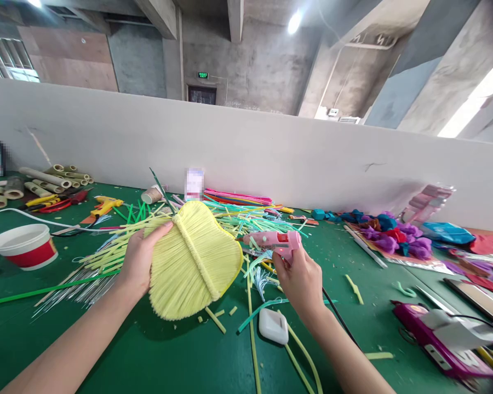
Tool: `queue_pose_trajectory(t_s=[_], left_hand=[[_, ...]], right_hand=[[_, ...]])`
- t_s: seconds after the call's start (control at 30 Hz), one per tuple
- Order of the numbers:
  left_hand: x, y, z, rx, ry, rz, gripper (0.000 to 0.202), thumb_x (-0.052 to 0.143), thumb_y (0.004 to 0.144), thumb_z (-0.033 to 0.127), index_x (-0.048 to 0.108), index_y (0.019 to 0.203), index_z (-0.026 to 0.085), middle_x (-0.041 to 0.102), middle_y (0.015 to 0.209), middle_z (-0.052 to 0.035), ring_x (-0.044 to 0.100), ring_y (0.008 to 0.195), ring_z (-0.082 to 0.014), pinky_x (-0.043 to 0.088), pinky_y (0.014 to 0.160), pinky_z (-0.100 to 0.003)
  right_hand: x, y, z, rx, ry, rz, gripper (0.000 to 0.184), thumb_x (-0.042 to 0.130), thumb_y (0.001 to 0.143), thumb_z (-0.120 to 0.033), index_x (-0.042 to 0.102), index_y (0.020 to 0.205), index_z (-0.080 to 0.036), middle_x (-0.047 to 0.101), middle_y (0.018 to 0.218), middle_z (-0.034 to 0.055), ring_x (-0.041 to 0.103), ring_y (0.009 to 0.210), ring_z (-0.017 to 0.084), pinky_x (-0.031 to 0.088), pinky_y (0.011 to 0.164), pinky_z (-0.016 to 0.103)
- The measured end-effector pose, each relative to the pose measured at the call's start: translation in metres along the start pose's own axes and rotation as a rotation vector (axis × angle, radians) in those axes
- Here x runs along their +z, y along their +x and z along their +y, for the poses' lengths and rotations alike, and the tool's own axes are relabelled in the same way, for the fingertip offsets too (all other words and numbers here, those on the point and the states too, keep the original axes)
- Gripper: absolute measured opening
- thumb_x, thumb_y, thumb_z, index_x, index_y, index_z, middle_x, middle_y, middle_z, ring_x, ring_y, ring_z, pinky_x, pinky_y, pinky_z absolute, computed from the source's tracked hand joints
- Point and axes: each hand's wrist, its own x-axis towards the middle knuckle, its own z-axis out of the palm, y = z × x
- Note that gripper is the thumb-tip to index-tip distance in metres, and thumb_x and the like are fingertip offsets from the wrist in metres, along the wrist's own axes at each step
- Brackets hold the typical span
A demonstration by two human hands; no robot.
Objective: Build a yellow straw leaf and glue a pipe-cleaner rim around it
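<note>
My left hand (142, 257) is closed on the left side of a yellow fan-shaped piece (193, 260), which looks built from rows of fuzzy pipe cleaners. A thicker fuzzy strip runs slantwise across its face, and a thin dark green stem (162, 189) sticks out at the top. A pink hot glue gun (271, 241) is gripped in my right hand (299, 276), with a black cord trailing behind. Its nozzle points left at the yellow piece's right edge; whether it touches cannot be made out. Below lie cut yellow pipe cleaners (216, 320) on the green table.
Loose pipe cleaners (246, 219) heap up behind the piece. To the left are a paper cup (22, 246), a yellow glue gun (103, 207) and bamboo tubes (57, 178). A white earphone case (273, 326) lies in front; a purple power strip (439, 342) sits right.
</note>
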Motion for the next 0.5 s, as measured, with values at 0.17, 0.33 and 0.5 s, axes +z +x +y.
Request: queue_pose_trajectory(t_s=[0.17,0.33,0.5], left_hand=[[-0.0014,0.0017,-0.0010,-0.004,-0.008,-0.003,0.033,0.086,0.059,0.033,0.074,0.084,0.015,0.077,0.077,-0.0039,0.071,0.064,-0.0227,0.058,0.059,-0.031],[-0.0007,0.0018,-0.0003,0.005,-0.012,0.015,0.032,0.087,0.058,0.033,0.074,0.082,0.015,0.076,0.074,-0.0030,0.071,0.062,-0.0219,0.057,0.057,-0.030],[0.0001,0.0018,0.0002,0.011,-0.017,0.016,0.034,0.087,0.057,0.032,0.075,0.083,0.015,0.076,0.076,-0.0039,0.071,0.062,-0.0220,0.058,0.058,-0.030]], right_hand=[[-0.0007,0.0008,-0.0004,-0.011,0.005,0.011,0.021,0.048,0.093,-0.029,0.058,0.101,-0.012,0.063,0.068,0.0026,0.057,0.052,0.015,0.035,0.046,0.024],[-0.0021,0.0019,-0.0012,-0.018,0.007,0.020,0.023,0.048,0.093,-0.029,0.059,0.101,-0.011,0.062,0.067,0.0028,0.057,0.051,0.016,0.035,0.045,0.025],[-0.0002,0.0010,0.0000,-0.016,0.012,0.007,0.024,0.048,0.093,-0.030,0.059,0.103,-0.011,0.063,0.068,0.0035,0.057,0.052,0.016,0.036,0.046,0.025]])
